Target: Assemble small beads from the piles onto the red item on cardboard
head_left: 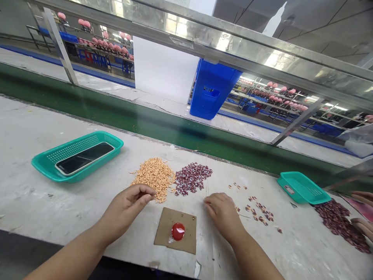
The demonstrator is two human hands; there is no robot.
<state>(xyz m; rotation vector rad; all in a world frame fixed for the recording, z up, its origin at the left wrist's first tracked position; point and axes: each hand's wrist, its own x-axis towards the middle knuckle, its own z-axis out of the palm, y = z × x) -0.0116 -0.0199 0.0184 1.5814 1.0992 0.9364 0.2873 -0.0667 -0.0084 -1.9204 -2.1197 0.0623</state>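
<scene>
Heap of small orange pieces (154,179) on the desk (43,210), light and fiddly, best pinched a few at a time; left hand (128,208) bunches its fingers at the edge, any hold unclear; right hand (223,212) loosely open, apparently empty.

A black phone (84,158) lies in a teal basket (68,146) on the bench (37,210); a smaller teal basket (301,187) sits toward the right. Beyond the green conveyor belt (122,111) stands a blue bin (211,93). Distant racks (101,50) hold pink items (116,48), apparently moulded parts, though too small to confirm.
</scene>
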